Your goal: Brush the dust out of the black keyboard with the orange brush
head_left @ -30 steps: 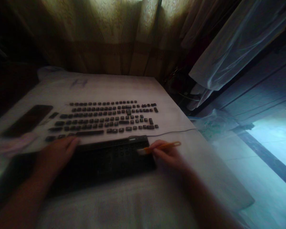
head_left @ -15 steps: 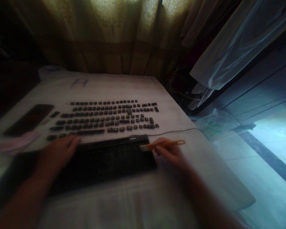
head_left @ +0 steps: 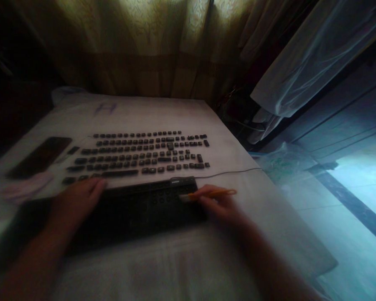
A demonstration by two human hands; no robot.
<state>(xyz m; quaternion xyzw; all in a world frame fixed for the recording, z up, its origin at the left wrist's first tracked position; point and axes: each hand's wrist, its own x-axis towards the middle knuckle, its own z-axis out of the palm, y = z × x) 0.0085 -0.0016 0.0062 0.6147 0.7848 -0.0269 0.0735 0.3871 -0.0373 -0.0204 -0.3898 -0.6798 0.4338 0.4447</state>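
A black keyboard base (head_left: 138, 213) with its keycaps off lies in front of me. My left hand (head_left: 77, 196) grips its left part, thumb and fingers at the far edge. My right hand (head_left: 214, 200) is closed around a small brush (head_left: 219, 193) with an orange handle. The pale bristles are over the right end of the base, by the number-pad key holes; whether they touch it I cannot tell. Behind the base, the loose black keycaps (head_left: 128, 157) lie in rows, with the long space bar (head_left: 119, 173) in the nearest row.
A dark phone (head_left: 40, 156) and a pink cloth (head_left: 28, 187) lie on the left of the white-covered table (head_left: 156, 113). A thin cable (head_left: 230, 172) runs right from the keyboard over the table edge. A curtain (head_left: 138, 62) hangs behind.
My right hand and the brush have moved a little left and slightly down over the keyboard base. My left hand stays at the same place on it.
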